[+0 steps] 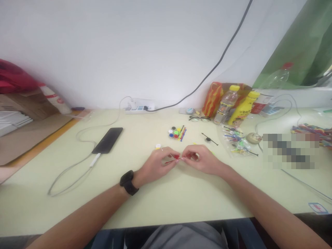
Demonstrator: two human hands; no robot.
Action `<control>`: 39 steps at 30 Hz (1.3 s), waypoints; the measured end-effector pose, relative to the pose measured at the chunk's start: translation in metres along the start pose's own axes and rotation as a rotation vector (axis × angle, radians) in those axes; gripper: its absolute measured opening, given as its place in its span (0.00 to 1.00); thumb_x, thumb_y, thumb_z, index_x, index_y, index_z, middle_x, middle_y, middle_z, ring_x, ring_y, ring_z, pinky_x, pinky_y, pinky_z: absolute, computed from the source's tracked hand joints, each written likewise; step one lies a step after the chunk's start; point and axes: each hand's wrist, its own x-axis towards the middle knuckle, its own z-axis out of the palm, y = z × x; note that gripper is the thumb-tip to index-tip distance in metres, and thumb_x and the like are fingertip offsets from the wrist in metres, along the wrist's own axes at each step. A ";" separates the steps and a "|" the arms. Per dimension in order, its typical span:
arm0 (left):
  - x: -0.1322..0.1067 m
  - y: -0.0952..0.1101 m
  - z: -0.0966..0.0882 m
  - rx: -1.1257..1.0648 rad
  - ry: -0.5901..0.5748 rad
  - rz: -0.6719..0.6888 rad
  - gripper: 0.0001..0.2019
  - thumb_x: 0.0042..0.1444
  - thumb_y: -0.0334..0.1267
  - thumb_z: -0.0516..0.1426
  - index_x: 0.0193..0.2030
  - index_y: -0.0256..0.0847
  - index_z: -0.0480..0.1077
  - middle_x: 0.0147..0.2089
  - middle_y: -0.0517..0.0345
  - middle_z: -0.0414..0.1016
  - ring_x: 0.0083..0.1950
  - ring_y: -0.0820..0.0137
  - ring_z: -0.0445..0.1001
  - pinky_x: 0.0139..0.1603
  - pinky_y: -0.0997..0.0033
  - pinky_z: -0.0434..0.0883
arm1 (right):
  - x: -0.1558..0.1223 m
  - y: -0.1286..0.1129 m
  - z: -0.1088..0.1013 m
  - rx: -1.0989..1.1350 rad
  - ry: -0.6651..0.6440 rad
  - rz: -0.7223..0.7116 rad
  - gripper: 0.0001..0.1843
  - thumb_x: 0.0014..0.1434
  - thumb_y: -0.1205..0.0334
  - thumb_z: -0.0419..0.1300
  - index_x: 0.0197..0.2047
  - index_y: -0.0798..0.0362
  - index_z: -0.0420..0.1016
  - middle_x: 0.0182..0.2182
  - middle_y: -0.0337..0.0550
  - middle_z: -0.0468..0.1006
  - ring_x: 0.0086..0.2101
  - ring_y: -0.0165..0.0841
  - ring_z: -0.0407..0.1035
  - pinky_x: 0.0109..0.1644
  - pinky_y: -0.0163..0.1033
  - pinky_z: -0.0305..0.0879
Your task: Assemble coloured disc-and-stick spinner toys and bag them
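Observation:
My left hand, with a black watch on its wrist, pinches a small red stick with a red cap. My right hand meets it fingertip to fingertip and pinches the other end of the same red piece. Both hands rest on the pale green table. Just beyond them lies a cluster of small coloured caps and sticks. A black stick with a black cap lies to the right of that cluster.
A black phone lies at the left with a white cable looping toward me. A power strip sits by the wall. Two yellow-capped bottles, glasses and a bag of coloured pieces stand at the right.

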 end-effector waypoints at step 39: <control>0.007 -0.010 -0.005 -0.606 0.133 -0.387 0.17 0.58 0.44 0.70 0.48 0.37 0.78 0.49 0.47 0.83 0.50 0.62 0.81 0.56 0.62 0.77 | -0.001 -0.002 -0.001 0.315 0.153 0.043 0.37 0.73 0.49 0.53 0.77 0.39 0.38 0.40 0.40 0.67 0.31 0.32 0.61 0.37 0.39 0.63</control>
